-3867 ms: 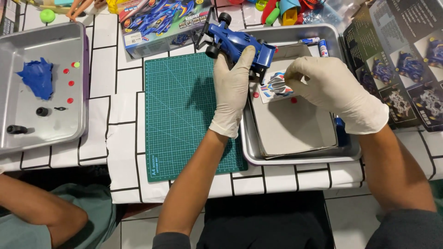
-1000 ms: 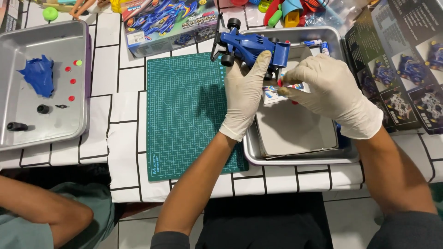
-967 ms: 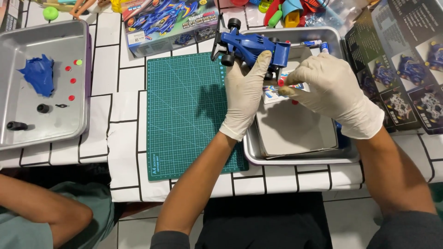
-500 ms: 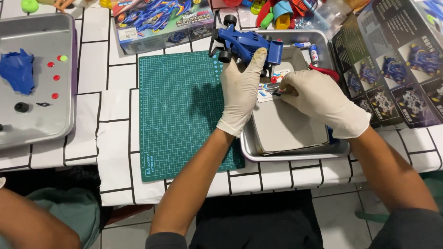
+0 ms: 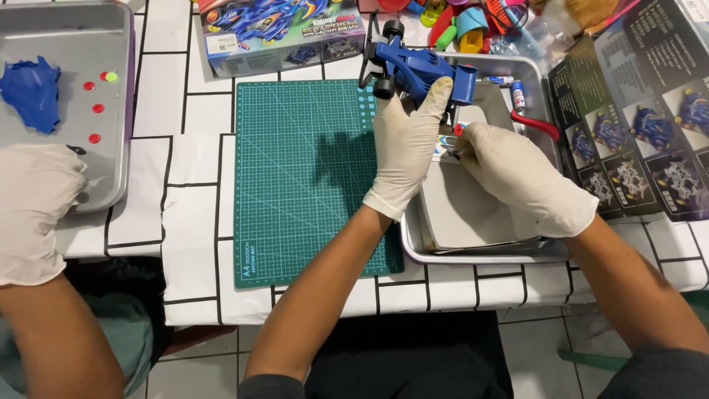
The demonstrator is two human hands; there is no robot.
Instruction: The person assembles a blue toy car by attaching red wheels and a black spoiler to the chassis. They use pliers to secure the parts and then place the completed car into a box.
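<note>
hands: 2 gloved | left hand (image 5: 405, 144): 1 blue toy car (image 5: 417, 68) | right hand (image 5: 517, 177): 1 sticker sheet (image 5: 445, 146)

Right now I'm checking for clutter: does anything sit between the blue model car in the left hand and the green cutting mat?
Nothing visible does. The left hand holds the blue model car at the green cutting mat's upper right corner.
</note>
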